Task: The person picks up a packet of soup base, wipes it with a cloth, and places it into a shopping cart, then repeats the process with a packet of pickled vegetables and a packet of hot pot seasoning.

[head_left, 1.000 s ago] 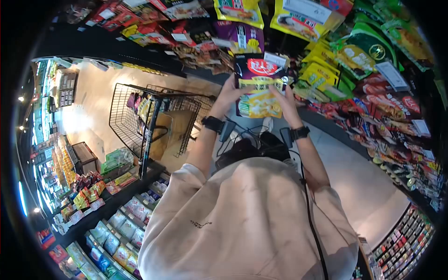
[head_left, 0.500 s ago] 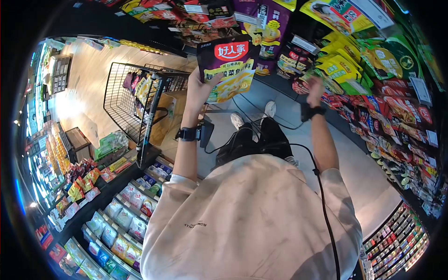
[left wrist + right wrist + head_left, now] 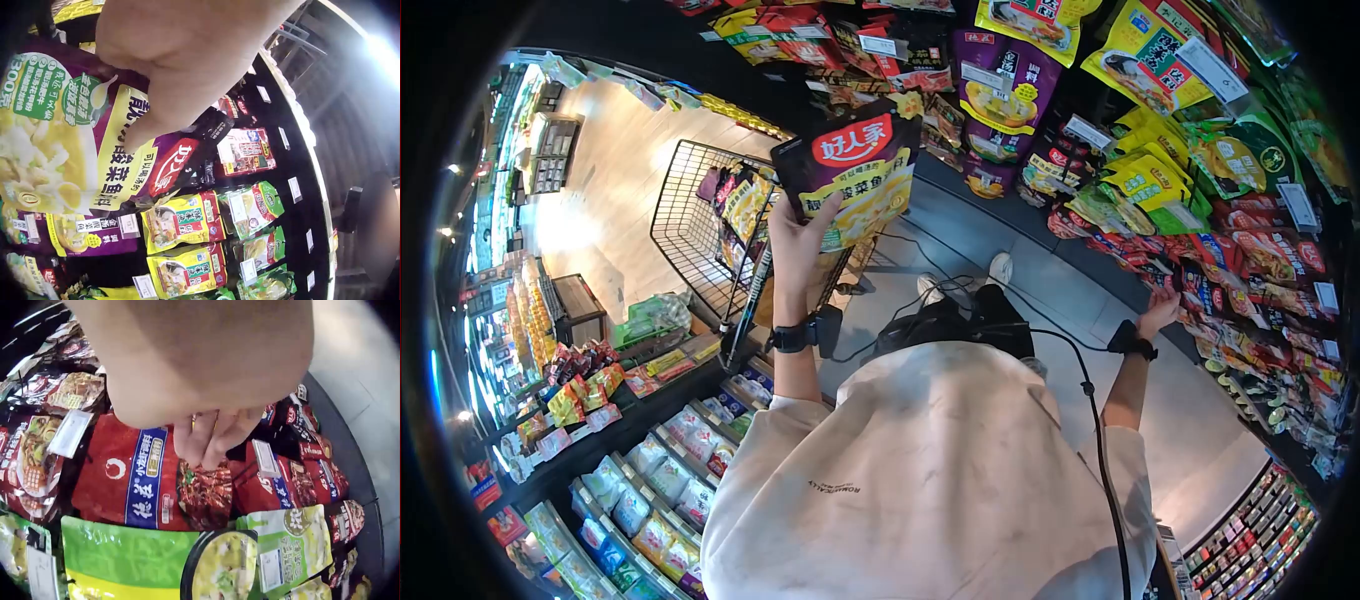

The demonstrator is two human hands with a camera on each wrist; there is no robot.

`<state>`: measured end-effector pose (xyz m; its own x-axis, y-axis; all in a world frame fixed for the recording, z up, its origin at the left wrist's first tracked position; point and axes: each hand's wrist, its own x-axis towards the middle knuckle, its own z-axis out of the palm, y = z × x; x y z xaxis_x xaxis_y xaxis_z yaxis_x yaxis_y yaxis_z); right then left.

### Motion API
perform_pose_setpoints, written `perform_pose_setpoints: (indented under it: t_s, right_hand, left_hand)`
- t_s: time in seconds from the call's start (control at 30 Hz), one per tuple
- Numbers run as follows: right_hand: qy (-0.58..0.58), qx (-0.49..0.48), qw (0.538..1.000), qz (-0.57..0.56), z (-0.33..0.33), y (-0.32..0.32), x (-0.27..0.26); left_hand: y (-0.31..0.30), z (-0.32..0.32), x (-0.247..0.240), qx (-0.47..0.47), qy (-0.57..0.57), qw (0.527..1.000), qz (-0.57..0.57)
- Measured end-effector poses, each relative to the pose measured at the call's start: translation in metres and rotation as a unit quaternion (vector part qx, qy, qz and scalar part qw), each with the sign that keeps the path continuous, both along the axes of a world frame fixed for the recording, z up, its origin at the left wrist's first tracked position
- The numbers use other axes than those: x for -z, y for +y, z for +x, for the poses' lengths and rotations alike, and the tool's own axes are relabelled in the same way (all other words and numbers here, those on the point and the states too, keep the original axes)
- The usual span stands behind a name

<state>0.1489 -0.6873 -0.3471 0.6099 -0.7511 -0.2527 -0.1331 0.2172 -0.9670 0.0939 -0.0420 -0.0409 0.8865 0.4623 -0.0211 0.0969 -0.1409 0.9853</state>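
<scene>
A purple, black and yellow pouch of fish seasoning [image 3: 865, 165] is in my left hand [image 3: 798, 240], held up over the near side of the shopping cart. In the left wrist view, my thumb lies across the front of the pouch [image 3: 56, 137] and the other fingers are hidden behind it. Off to the right, my right hand [image 3: 1162, 310] hangs low beside the shelf with loosely bent fingers and holds nothing. In the right wrist view its fingers [image 3: 203, 440] overlap a red seasoning pouch [image 3: 112, 469] on display.
Behind the held pouch stands a black wire shopping cart [image 3: 685, 205] with several pouches inside. Shelves of hanging pouches [image 3: 1140, 180] with price tags line the front and right. Packet bins [image 3: 665, 470] are at lower left. A cable [image 3: 1090, 430] runs down my right side.
My right hand has let go of the pouch and swung right and down to the shelf. My left hand has carried the pouch left, toward the cart.
</scene>
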Motion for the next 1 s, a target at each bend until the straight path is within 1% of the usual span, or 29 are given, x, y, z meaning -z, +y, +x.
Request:
perform_pose_setpoints:
  t_s: [0.1, 0.13, 0.2, 0.3, 0.33, 0.37, 0.4, 0.43, 0.53, 0.57, 0.6, 0.63, 0.67, 0.7, 0.73, 0.77, 0.83, 0.9, 0.97, 1.0]
  right_hand:
    - [-0.004, -0.008, 0.999, 0.05, 0.005, 0.04, 0.014]
    - [-0.01, -0.027, 0.997, 0.078, 0.009, 0.057, 0.017]
    - [-0.009, -0.053, 0.993, 0.108, 0.017, 0.108, 0.008]
    - [-0.011, -0.15, 0.983, 0.104, 0.033, 0.179, 0.014]
    - [-0.008, -0.185, 0.978, 0.1, 0.039, 0.202, 0.016]
    - [-0.044, -0.255, 0.959, 0.112, 0.043, 0.222, 0.017]
    - [-0.02, -0.302, 0.951, 0.068, 0.047, 0.237, 0.02]
    - [0.003, -0.35, 0.937, 0.023, 0.056, 0.249, 0.022]
    - [-0.032, -0.392, 0.919, -0.037, 0.081, 0.268, 0.03]
    - [-0.029, -0.385, 0.922, -0.007, 0.086, 0.267, 0.032]
    - [-0.025, -0.379, 0.925, 0.029, 0.09, 0.264, 0.033]
    - [-0.023, -0.367, 0.928, 0.061, 0.093, 0.257, 0.021]
    - [-0.02, -0.371, 0.927, 0.051, 0.092, 0.247, 0.009]
    - [-0.016, -0.375, 0.926, 0.037, 0.088, 0.244, -0.023]
    - [-0.01, -0.379, 0.925, 0.023, 0.084, 0.241, -0.05]
    - [-0.026, -0.368, 0.927, 0.067, 0.081, 0.235, -0.066]
    - [-0.068, -0.342, 0.925, 0.152, 0.081, 0.219, -0.095]
    - [-0.119, -0.327, 0.894, 0.282, 0.079, 0.202, -0.134]
    - [-0.177, -0.298, 0.839, 0.419, 0.072, 0.194, -0.19]
    - [-0.218, -0.286, 0.814, 0.457, 0.069, 0.189, -0.21]
  left_hand:
    - [0.017, -0.007, -0.007, -0.06, -0.018, 0.998, 0.02]
    - [0.02, -0.008, -0.011, -0.08, -0.024, 0.996, 0.035]
    - [0.028, -0.012, -0.017, -0.133, -0.033, 0.988, 0.065]
    - [0.039, -0.026, -0.018, -0.175, -0.043, 0.983, 0.029]
    - [0.041, -0.033, -0.021, -0.183, -0.039, 0.981, 0.042]
    - [0.045, -0.041, -0.021, -0.186, -0.039, 0.981, 0.039]
    - [0.047, -0.049, -0.021, -0.19, -0.041, 0.98, 0.034]
    - [0.049, -0.056, -0.021, -0.196, -0.045, 0.979, 0.031]
    - [0.046, -0.083, -0.027, -0.209, -0.024, 0.976, 0.052]
    - [0.046, -0.091, -0.029, -0.213, -0.014, 0.975, 0.06]
    - [0.048, -0.099, -0.025, -0.228, -0.004, 0.969, 0.096]
    - [0.048, -0.105, -0.026, -0.231, 0.0, 0.969, 0.089]
    - [0.047, -0.111, -0.027, -0.232, 0.004, 0.969, 0.079]
    - [0.043, -0.116, -0.028, -0.233, 0.009, 0.97, 0.065]
    - [0.034, -0.117, -0.037, -0.213, 0.017, 0.975, 0.056]
    - [0.033, -0.119, -0.035, -0.209, 0.013, 0.975, 0.079]
    - [0.029, -0.119, -0.033, -0.187, 0.026, 0.98, 0.064]
    - [0.024, -0.116, -0.03, -0.163, 0.061, 0.983, 0.061]
    - [0.015, -0.103, -0.035, -0.136, 0.096, 0.984, 0.065]
    - [0.004, -0.092, -0.039, -0.142, 0.098, 0.983, 0.057]
